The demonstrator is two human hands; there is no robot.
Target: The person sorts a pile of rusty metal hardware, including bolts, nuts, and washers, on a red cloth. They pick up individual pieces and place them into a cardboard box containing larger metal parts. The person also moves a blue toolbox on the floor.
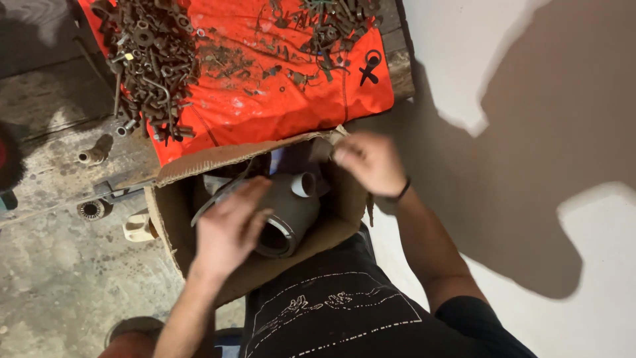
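The cardboard box (173, 205) sits on the concrete floor (59, 278) right in front of the person, pressed against their knees, its flaps folded open so both hands can work inside it from above. Lying in it on its side is a dark rolled tube (291, 222), layered like a coil of sheet material, its open end turned toward the person; a small pale pipe stub (304, 184) rests just behind it. The left hand (228, 229) lies over the roll with fingers curved loosely about its near side, touching it, though whether it truly grips cannot be told through the motion blur. The right hand (368, 162) is at the far right corner of the box, fingers pinched together on a small dark piece (322, 150) at the rim; what that piece is stays unclear. The two hands are well apart. Beyond the box, an orange cloth (278, 93) is spread flat, carrying heaps of rusty nuts, bolts and fittings (149, 59), apparently to keep the small parts gathered. A few metal fittings (93, 209) lie loose on the floor to the left.
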